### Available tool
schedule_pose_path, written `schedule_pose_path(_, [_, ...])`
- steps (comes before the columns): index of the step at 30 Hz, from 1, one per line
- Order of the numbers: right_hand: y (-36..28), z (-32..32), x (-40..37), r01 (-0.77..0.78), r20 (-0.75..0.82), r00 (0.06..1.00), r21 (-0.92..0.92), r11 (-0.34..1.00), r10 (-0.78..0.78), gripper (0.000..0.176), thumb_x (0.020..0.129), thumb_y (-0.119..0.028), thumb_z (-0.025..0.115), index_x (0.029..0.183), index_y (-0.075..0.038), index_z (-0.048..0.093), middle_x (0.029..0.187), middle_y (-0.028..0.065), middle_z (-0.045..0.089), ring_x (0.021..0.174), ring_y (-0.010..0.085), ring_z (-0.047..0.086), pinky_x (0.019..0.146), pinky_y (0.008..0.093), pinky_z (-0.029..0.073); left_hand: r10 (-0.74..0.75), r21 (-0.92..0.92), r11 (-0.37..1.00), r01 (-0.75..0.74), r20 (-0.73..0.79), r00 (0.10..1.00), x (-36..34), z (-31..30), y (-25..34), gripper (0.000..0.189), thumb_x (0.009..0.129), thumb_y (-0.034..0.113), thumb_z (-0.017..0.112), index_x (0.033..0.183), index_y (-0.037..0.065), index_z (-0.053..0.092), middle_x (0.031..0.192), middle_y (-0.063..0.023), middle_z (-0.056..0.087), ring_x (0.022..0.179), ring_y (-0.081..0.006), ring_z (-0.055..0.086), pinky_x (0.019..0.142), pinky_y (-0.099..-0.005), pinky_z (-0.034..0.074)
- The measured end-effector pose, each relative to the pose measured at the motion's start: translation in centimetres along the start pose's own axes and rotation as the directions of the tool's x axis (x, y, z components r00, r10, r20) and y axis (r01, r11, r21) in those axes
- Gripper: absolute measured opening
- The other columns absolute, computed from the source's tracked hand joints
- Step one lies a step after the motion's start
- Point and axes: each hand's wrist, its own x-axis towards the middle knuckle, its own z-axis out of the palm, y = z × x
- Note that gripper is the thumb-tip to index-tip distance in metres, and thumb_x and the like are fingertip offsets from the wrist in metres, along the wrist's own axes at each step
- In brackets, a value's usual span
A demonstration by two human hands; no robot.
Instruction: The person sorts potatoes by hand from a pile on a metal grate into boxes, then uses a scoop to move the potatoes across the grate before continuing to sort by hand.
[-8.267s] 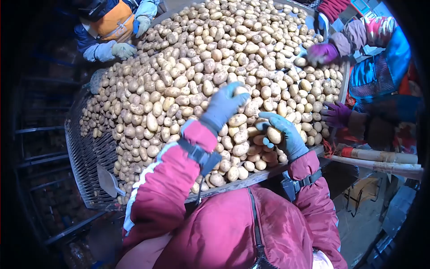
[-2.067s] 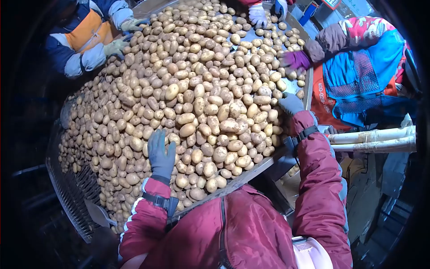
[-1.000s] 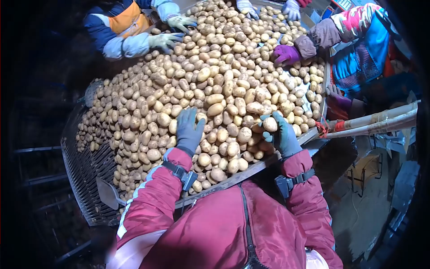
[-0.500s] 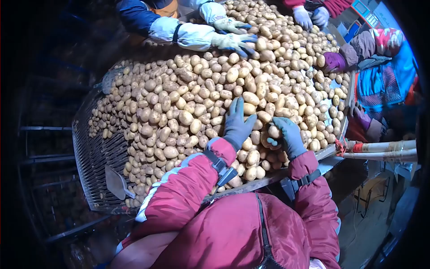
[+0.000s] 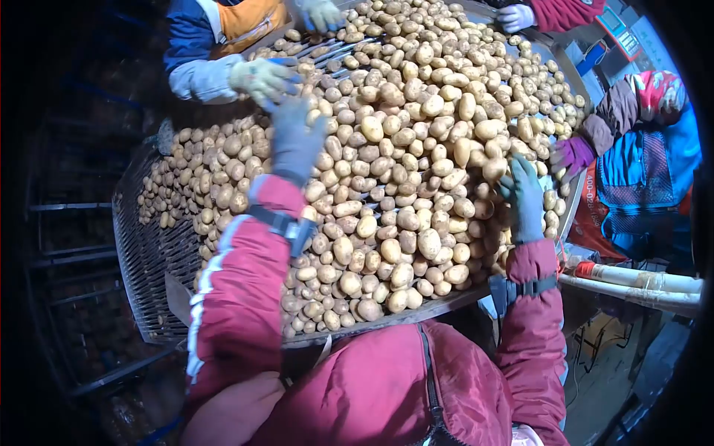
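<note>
Potatoes (image 5: 430, 243) lie heaped over a slatted metal sorting table in front of me. My left hand (image 5: 296, 145), in a grey-blue glove, reaches across the left part of the heap; motion blurs it, but it looks stretched flat with the thumb apart. A co-worker's gloved hand (image 5: 264, 80) is right beside its fingertips. On the right side of the heap, my right hand (image 5: 526, 202), gloved in grey-green, rests against potatoes with its fingers apart. Its palm side is hidden, and I see no potato gripped in it.
A metal rim (image 5: 387, 321) borders the table's near side. Bare slats (image 5: 167, 256) and a flat scoop-like piece (image 5: 178, 299) are at the left. Other people's hands include a purple glove (image 5: 571, 157) and a white glove (image 5: 515, 18). White pipes (image 5: 632, 286) jut out at the right.
My left hand has swept left and farther away; my right hand has moved right and slightly away, off the potatoes it was handling. Potatoes shifted, exposing slats at the back. The co-worker's hands moved left.
</note>
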Motion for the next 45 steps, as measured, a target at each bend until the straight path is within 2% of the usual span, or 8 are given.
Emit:
schedule_pose_path(9, [-0.5,-0.6,-8.8,-0.276,0.183,0.944,-0.020,0.961,0.275,0.037,0.102,-0.028,0.059,0.129,-0.002,0.062,0.101,0.0082,0.069,0.076,0.0159,0.068,0.063,0.0276,0.058,-0.393,0.352,0.899,0.261,0.387,0.834,1.5,-2.0,1.0,0.078,0.094,0.069,0.049,0.137,0.004,0.058,0.130,-0.0266,0.059,0.116,-0.0419,0.058,0.105,-0.0473,0.044])
schedule_pose_path(13, [1.7,2.9,-9.9,-0.360,0.313,0.881,-0.044,0.932,0.355,0.035,0.102,-0.028,0.059,0.126,-0.004,0.065,0.103,0.0093,0.070,0.080,0.0173,0.069,0.068,0.0289,0.058,-0.464,0.064,0.869,0.490,0.451,0.763,1.9,-2.4,9.5,0.084,0.087,0.071,0.057,0.149,0.016,0.047,0.144,-0.0221,0.050,0.128,-0.0401,0.054,0.108,-0.0458,0.043])
schedule_pose_path(20, [4.1,6.8,-10.2,-0.115,0.510,0.806,-0.361,0.925,0.300,0.033,0.101,-0.026,0.059,0.125,-0.004,0.067,0.102,0.0045,0.072,0.075,0.0111,0.065,0.065,0.0252,0.056,0.136,-0.265,0.963,-0.038,0.361,0.922,-3.9,3.7,14.4,0.078,0.085,0.056,0.071,0.149,0.016,0.049,0.156,-0.0213,0.036,0.144,-0.0407,0.035,0.118,-0.0460,0.034])
schedule_pose_path(26, [3.9,6.0,-10.8,-0.322,0.424,0.810,-0.256,0.911,0.406,0.021,0.098,-0.022,0.060,0.108,-0.007,0.070,0.097,0.0026,0.069,0.080,0.0115,0.064,0.067,0.0272,0.053,-0.350,-0.583,0.682,0.441,0.269,0.897,-8.9,-3.6,6.7,0.057,0.085,0.040,0.077,0.128,0.005,0.063,0.136,-0.0220,0.054,0.127,-0.0372,0.052,0.111,-0.0440,0.041])
schedule_pose_path(27, [4.0,5.5,-11.1,-0.245,0.465,0.807,-0.297,0.923,0.364,0.022,0.098,-0.023,0.061,0.109,-0.008,0.071,0.097,0.0019,0.069,0.081,0.0117,0.065,0.066,0.0273,0.054,-0.147,0.178,0.976,0.123,0.131,0.980,-7.9,-7.6,3.5,0.048,0.084,0.034,0.078,0.120,0.003,0.067,0.130,-0.0202,0.056,0.120,-0.0357,0.054,0.108,-0.0451,0.042])
schedule_pose_path(33, [2.9,5.7,-12.7,-0.456,0.447,0.753,-0.176,0.872,0.484,0.032,0.099,-0.034,0.063,0.114,-0.007,0.071,0.101,0.0049,0.074,0.079,0.0149,0.068,0.061,0.0265,0.055,-0.228,0.498,0.836,0.230,-0.067,0.971,-14.8,-10.6,-11.1,0.055,0.088,0.045,0.072,0.123,0.004,0.062,0.121,-0.0219,0.062,0.114,-0.0393,0.059,0.104,-0.0482,0.044])
schedule_pose_path(39, [3.3,5.9,-12.7,-0.459,0.446,0.759,-0.150,0.875,0.475,0.030,0.100,-0.031,0.061,0.114,-0.006,0.071,0.099,0.0065,0.074,0.072,0.0153,0.067,0.056,0.0256,0.052,-0.631,0.107,0.751,0.652,0.405,0.661,-8.0,-12.0,2.3,0.062,0.089,0.065,0.061,0.128,0.016,0.063,0.107,-0.0219,0.071,0.103,-0.0403,0.068,0.091,-0.0462,0.052])
schedule_pose_path(45, [3.2,6.3,-13.4,-0.296,0.423,0.837,-0.185,0.937,0.348,0.031,0.100,-0.025,0.058,0.118,-0.002,0.069,0.095,0.0056,0.073,0.073,0.0127,0.067,0.059,0.0238,0.054,-0.441,0.187,0.897,0.400,0.346,0.828,-8.4,-3.8,11.1,0.094,0.086,0.070,0.060,0.154,0.010,0.039,0.154,-0.0200,0.040,0.142,-0.0406,0.034,0.121,-0.0510,0.021])
